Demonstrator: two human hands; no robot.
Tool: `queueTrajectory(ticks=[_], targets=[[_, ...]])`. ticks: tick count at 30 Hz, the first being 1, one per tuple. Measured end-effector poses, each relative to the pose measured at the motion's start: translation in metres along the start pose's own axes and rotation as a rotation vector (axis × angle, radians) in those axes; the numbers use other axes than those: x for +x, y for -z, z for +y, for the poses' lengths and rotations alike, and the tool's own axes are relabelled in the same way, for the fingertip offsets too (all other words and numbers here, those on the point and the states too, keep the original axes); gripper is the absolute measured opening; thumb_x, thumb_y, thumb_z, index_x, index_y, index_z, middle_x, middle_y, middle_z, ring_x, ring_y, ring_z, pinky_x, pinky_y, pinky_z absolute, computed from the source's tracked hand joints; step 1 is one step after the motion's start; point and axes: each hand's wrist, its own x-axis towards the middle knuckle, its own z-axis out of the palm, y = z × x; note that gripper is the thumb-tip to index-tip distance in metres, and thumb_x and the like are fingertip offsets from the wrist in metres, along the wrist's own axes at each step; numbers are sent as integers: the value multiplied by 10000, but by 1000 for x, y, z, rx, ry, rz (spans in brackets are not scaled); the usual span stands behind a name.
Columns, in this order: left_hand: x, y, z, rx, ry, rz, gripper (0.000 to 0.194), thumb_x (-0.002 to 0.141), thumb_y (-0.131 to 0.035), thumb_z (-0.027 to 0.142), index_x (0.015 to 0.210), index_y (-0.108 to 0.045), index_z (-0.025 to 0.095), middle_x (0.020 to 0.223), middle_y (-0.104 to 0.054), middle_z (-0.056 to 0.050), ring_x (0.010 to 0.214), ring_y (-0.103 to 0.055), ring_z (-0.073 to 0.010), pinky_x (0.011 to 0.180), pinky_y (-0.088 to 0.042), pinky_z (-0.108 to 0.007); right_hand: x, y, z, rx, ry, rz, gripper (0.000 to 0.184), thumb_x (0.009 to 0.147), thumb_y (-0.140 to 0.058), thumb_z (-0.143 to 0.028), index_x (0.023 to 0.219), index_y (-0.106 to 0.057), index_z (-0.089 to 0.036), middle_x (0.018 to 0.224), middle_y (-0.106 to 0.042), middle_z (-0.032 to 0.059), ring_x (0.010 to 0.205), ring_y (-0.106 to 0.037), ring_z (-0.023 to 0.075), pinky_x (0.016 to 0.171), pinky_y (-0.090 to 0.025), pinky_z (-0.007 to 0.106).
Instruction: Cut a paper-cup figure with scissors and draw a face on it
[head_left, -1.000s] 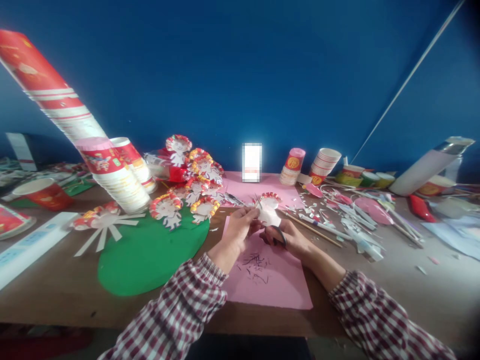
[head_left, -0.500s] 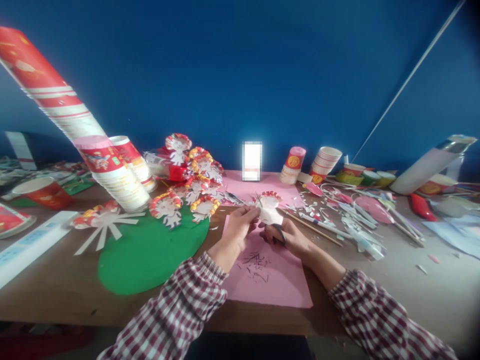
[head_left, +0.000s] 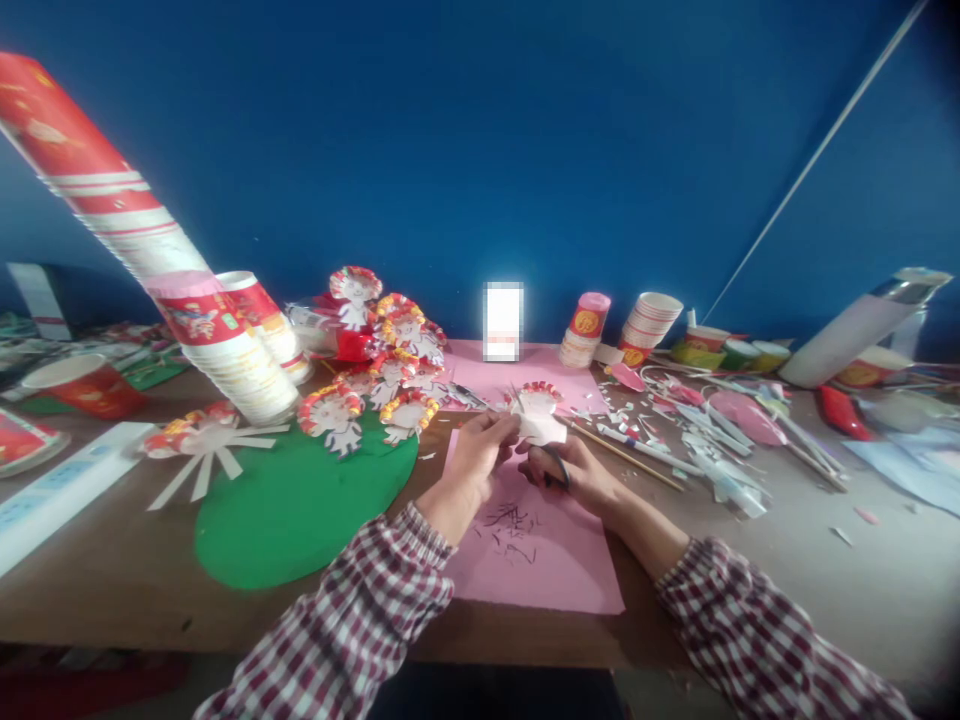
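In my left hand (head_left: 480,455) is the edge of a white paper cutout (head_left: 540,425), pinched between thumb and fingers. Curled red and white strips fringe the cutout's top. My right hand (head_left: 566,472) grips black-handled scissors (head_left: 559,468), its fingers through the loops. The scissor blades meet the paper near my left fingertips; how far they are parted is too small to tell. Beneath both hands lies a pink sheet (head_left: 555,570) with dark pen marks. Left of it, finished-looking paper figures (head_left: 331,418) with curled red and yellow fringes rest by a green paper oval (head_left: 300,520).
Tall stacks of paper cups (head_left: 232,350) lean at the left, with a long white box (head_left: 71,490) before them. Wooden sticks (head_left: 630,455), paper scraps (head_left: 731,480) and a white thermos (head_left: 855,330) lie or stand on the right. A blue wall closes the back.
The white cutout has tilted very slightly between my hands. Both hands stay in nearly the same place, and nothing was let go.
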Motion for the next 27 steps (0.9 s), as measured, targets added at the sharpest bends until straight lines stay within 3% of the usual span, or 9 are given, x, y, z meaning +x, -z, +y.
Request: queueTrajectory(ticks=[7, 27], targets=[[-1, -1, 0, -3, 10, -7, 243, 566, -778, 248, 613, -557, 159, 539, -526, 36, 510, -504, -69, 499, -350, -194, 0, 0, 3, 24, 20, 26, 434, 812, -611, -496, 578, -540, -138, 515, -484, -7, 491, -455, 97, 478, -325, 238], [4, 1, -4, -24, -4, -24, 253, 571, -799, 291, 657, -608, 149, 570, -549, 30, 511, -530, -75, 527, -410, -197, 0, -2, 0, 2, -1, 33, 466, 789, -611, -540, 572, -518, -138, 511, -487, -5, 426, -412, 76, 409, -280, 217]])
